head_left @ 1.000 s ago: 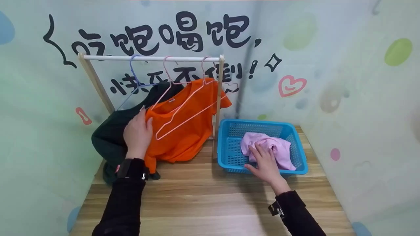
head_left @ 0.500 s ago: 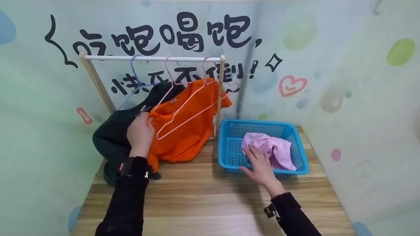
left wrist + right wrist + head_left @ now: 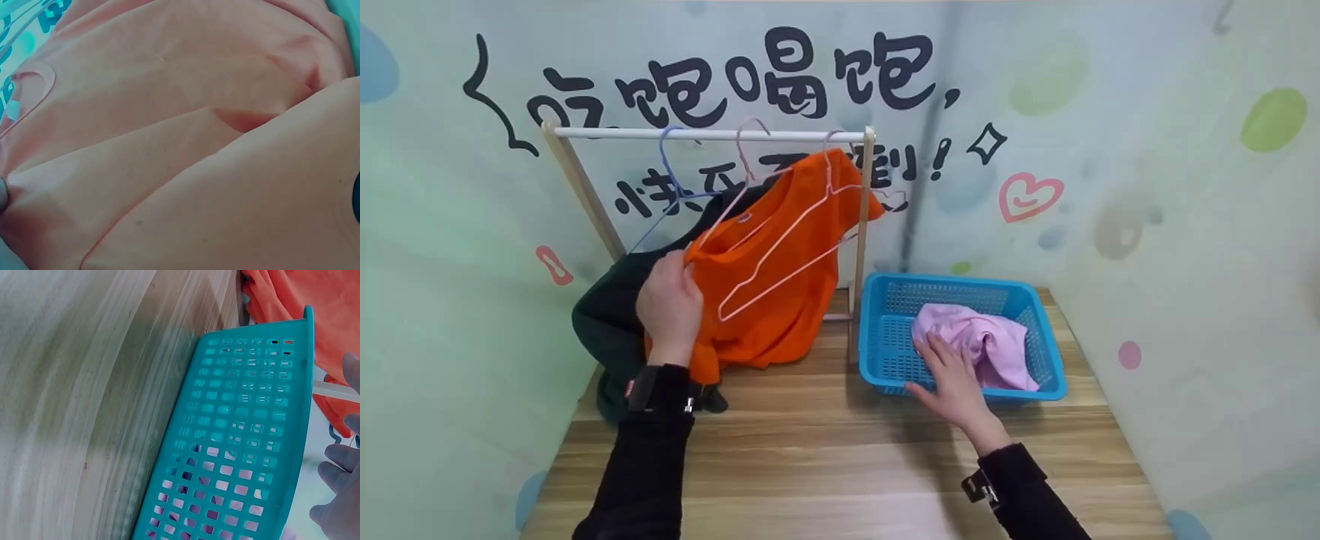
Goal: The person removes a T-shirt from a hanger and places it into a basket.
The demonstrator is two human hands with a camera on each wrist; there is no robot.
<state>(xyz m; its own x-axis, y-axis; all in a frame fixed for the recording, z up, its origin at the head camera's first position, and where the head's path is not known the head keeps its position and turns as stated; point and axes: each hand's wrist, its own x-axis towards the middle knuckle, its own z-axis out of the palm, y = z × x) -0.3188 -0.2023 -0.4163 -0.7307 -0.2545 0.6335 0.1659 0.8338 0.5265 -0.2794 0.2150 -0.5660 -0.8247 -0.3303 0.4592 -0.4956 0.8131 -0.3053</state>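
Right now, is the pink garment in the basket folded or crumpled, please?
Crumpled: the pink garment lies bunched in the blue basket, with the right hand resting on it.

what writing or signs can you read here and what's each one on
"吃饱喝饱," in big black characters on the wall behind the clothes rack.
A second black line below, ending in "倒!", on the same wall; the rack and the orange shirt hide most of it, so the rest is unreadable.
Tag at the orange shirt's collar: too small to read.
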